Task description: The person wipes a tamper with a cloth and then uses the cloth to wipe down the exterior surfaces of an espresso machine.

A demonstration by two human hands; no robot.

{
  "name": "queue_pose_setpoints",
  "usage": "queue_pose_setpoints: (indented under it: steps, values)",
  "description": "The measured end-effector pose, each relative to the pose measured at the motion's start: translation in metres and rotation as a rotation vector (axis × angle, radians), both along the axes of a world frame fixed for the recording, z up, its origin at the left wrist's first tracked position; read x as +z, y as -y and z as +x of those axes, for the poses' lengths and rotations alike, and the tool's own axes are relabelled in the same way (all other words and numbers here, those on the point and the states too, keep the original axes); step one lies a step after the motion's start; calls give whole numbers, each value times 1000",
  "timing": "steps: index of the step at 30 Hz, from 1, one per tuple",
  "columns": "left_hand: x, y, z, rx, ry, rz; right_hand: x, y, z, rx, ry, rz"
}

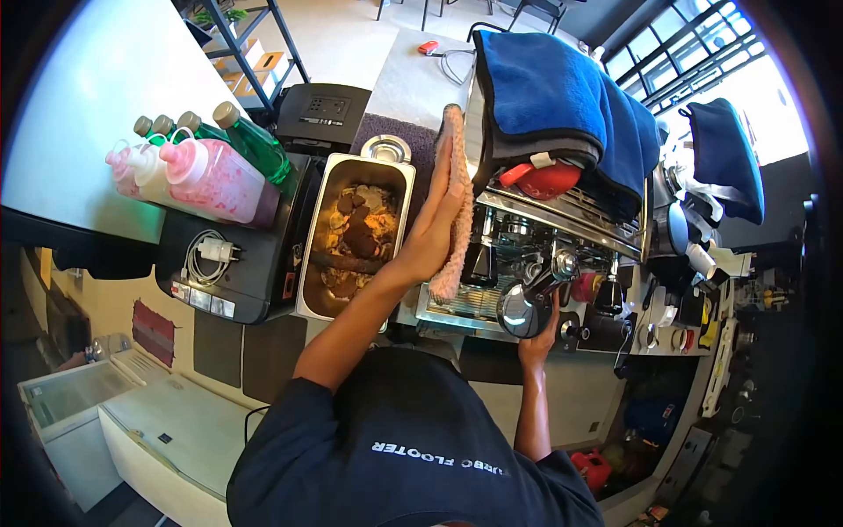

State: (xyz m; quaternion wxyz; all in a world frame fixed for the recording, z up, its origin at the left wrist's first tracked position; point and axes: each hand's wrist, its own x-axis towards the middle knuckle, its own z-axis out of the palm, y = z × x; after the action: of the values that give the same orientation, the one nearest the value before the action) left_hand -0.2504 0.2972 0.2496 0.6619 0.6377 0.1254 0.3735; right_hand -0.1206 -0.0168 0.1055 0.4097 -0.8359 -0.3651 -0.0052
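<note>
My left hand (430,235) is laid flat with straight fingers along a pink cloth (453,255), pressing it to the near side of a steel espresso machine (562,221). My right hand (539,341) is at the machine's front edge, beside a round, shiny dark item (524,312). One finger points upward there; the other fingertips are hidden, so what it touches cannot be made out. Left of my left hand sits a steel pan (307,272) with brown coffee grounds (358,230) and a dark bar across it.
Blue towels (549,83) and a red-handled item (537,178) lie on the machine. To the left are pink squeeze bottles (211,180), green bottles (259,145), a black appliance (224,272) and a coiled cable (209,255). Cups and tools crowd the counter at right.
</note>
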Motion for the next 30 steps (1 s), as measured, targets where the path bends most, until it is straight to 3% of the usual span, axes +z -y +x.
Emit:
queue_pose_setpoints:
  steps: [6,12,16,21,30]
  values:
    - [-2,-52,48,-1,197,34,-16,8,6,10,-28,9]
    - [-41,-116,105,-13,217,-68,-59,41,25,2,-34,-140]
    - [-27,-122,88,-118,-120,-574,-68,51,27,-2,19,-155]
    - [-114,-132,125,-112,32,-700,-58,39,20,-19,-98,-49]
    - [-250,-96,108,-91,352,-923,-56,33,20,-32,-47,-70]
